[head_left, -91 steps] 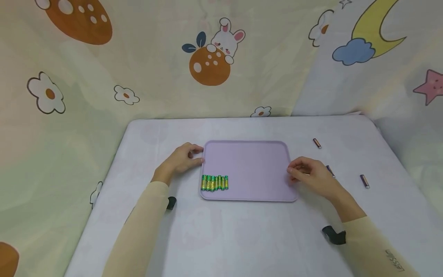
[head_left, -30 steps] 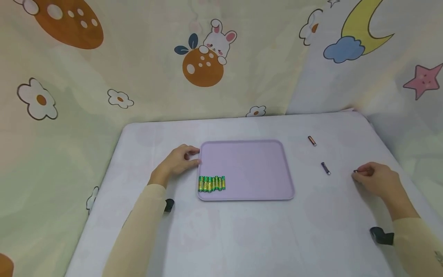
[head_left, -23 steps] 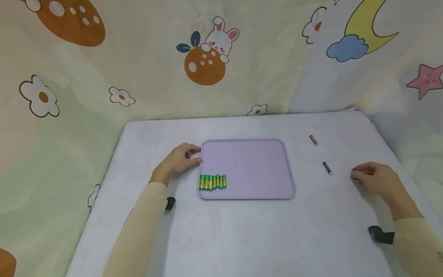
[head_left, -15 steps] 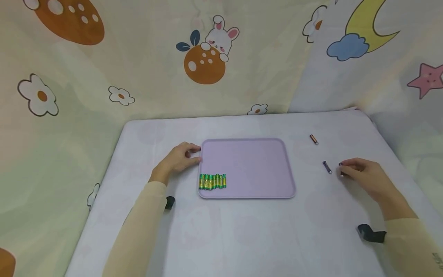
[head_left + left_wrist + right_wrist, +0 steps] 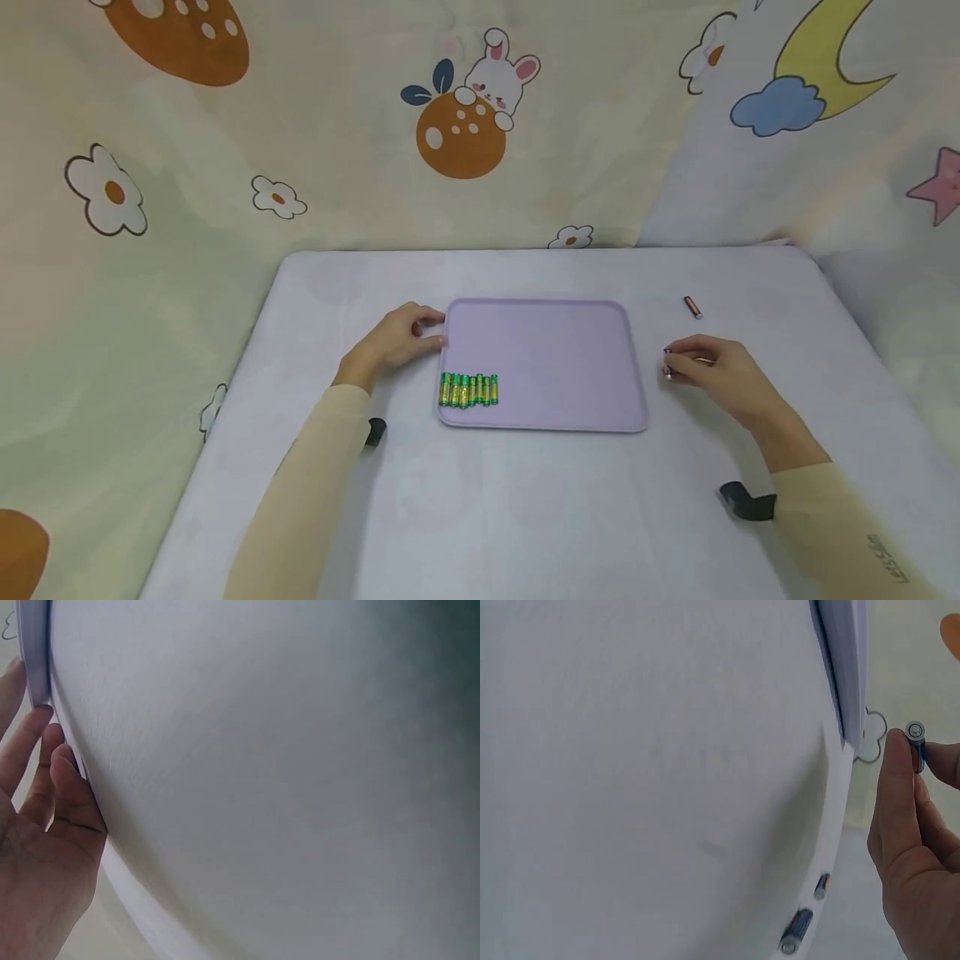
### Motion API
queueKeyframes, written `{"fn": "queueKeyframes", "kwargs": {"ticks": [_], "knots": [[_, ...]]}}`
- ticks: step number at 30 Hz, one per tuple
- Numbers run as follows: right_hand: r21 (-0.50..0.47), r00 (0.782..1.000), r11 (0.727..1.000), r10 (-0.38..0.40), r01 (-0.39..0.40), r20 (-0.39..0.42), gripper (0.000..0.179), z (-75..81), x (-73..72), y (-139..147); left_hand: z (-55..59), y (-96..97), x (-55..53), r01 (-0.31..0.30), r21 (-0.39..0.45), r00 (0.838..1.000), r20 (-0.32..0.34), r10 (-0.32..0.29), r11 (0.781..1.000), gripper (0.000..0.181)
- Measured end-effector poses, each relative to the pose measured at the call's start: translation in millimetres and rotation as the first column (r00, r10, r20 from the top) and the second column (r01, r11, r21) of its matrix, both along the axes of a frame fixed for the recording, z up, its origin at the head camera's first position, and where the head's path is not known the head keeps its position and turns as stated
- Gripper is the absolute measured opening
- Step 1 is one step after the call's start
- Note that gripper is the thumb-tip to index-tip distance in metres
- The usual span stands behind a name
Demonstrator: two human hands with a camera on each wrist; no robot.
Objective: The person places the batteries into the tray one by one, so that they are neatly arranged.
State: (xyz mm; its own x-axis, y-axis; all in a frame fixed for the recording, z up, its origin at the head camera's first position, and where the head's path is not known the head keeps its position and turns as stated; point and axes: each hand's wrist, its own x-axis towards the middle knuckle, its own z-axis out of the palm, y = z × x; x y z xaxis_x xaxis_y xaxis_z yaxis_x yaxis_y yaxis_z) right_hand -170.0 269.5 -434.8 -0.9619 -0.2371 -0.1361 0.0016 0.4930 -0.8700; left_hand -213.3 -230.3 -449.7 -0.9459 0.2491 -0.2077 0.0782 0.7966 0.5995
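Note:
Between thumb and fingertips, my right hand (image 5: 716, 371) pinches a small dark battery (image 5: 667, 364), held just right of the lilac tray (image 5: 547, 425). In the right wrist view, the battery's silver end (image 5: 915, 730) faces the camera. My left hand (image 5: 393, 337) touches the tray's left edge with thumb and fingertips. The left wrist view has these extended fingers (image 5: 26, 761) against the tray rim (image 5: 34, 652). Several green-and-gold batteries (image 5: 468, 390) stand side by side in a row at the tray's near left corner.
A copper-and-dark battery (image 5: 692, 307) lies on the white-covered table (image 5: 525, 517), behind my right hand. Two loose batteries show in the right wrist view, a nearer one (image 5: 796, 931) and a farther one (image 5: 822, 886). A printed cloth backdrop (image 5: 337, 125) rises behind the table.
My right hand left the tray's right edge, took the rightmost dark battery from the table and carried it left toward the tray. The left hand kept its place; the head view shifted slightly.

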Motion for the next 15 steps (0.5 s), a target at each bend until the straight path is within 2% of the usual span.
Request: {"fn": "queueKeyframes", "kwargs": {"ticks": [4,8,11,15], "knots": [[-0.022,0.998,0.999,0.027,-0.026,0.055,0.035,-4.1,-3.1,-31,-0.8,0.9,-1.0,-0.001,0.000,1.000,0.001,0.001,1.000,0.054],[0.030,0.993,0.999,0.036,-0.039,0.109,0.033,-6.6,-8.4,-67,-1.2,0.0,-1.5,-0.011,0.005,1.000,0.001,0.011,1.000,0.053],[0.067,0.991,0.995,0.061,-0.070,0.116,0.031,-8.7,-11.0,-89,-1.1,0.8,-2.0,-0.007,0.014,1.000,0.007,0.007,1.000,0.053],[0.046,0.986,0.991,0.116,-0.123,0.120,0.029,-10.8,-12.8,-111,0.4,0.8,-1.7,-0.001,0.019,1.000,0.008,0.001,1.000,0.053]]}}
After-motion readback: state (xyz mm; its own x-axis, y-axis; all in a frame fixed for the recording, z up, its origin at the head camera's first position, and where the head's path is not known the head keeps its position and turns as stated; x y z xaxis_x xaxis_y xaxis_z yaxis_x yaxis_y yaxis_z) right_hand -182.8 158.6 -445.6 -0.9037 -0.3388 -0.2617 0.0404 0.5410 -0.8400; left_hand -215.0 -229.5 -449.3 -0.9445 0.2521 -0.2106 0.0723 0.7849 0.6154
